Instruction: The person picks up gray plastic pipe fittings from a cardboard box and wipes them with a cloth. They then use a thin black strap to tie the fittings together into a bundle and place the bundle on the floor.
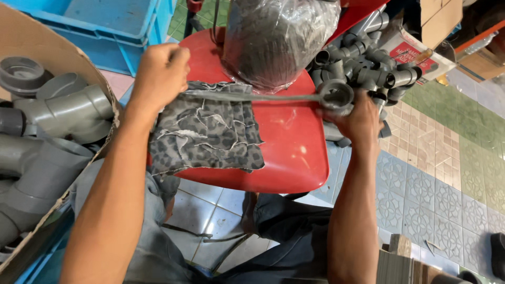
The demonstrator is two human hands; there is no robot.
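Room to move is scarce on the red plastic stool (294, 152) — its seat serves as the surface, and a plastic-wrapped dark bundle (279, 37) takes the far edge while a torn leopard-print cloth (210, 134) covers the left half, reaching the near rim. A heap of grey pipe fittings (368, 66) crowds the right edge; a cardboard box (31, 37) of larger grey fittings hems the left. Open tiled floor (447, 173) lies to the right. The left hand (160, 71) is clenched around one end of a thin grey strip (252, 96), pulled taut across the seat. The right hand (360, 121) grasps a grey pipe fitting (336, 94) at the strip's other end.
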